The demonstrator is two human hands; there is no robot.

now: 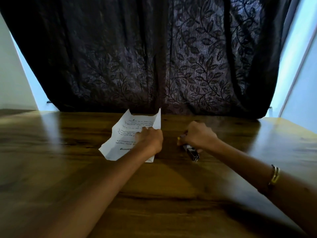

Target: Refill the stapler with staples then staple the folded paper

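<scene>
While spread across nearly the whole lower view, wooden table [51, 160], with dark leaf-patterned curtain [154, 57] hanging behind its far edge. On the table, left of centre, creased printed paper [130, 133], far edge curling up off the wood, long axis running away from the camera and slightly rightward. Over its right margin, left hand [151, 138], fingers curled and closed on the sheet's right edge; whether pinching or merely pressing, cannot tell. Just right of the paper, apart from it, right hand [199, 134], closed over the far part of the stapler [191, 151], only the metal near end showing below the palm. Stapler's long axis pointing toward the camera and a little to the right, roughly parallel to the paper's right edge. Small yellow object [178, 138] at the right fingertips, too blurred to identify. Judged: stapler already under the right hand, paper leftward of it, so refilling likely falls to this side first.
</scene>
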